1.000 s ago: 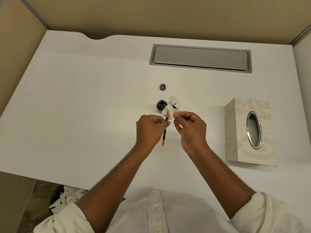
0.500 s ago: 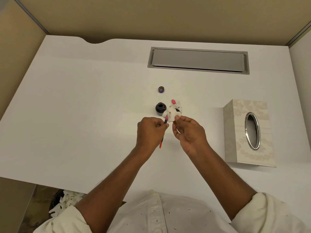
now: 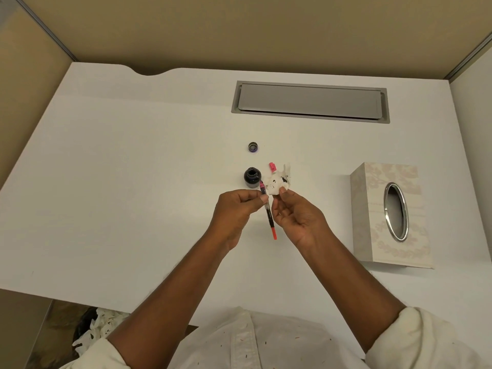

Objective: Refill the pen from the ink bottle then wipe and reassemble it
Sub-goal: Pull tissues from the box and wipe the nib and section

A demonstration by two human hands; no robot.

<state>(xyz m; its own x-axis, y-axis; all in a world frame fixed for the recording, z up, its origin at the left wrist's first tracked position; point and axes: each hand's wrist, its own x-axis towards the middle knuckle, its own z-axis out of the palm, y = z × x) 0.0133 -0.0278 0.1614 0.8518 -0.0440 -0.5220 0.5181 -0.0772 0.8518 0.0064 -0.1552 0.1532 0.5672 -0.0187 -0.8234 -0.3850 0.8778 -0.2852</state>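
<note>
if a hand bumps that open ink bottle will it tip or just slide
The ink bottle looks squat, so it would probably slide on the smooth desk rather than tip. It seems to be glass, so likely heavy for its size. Its cap lies apart behind it, so a hard knock could spill ink.

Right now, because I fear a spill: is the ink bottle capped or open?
Open. The ink bottle stands upright on the desk with its mouth bare; its cap lies apart, farther back.
</note>
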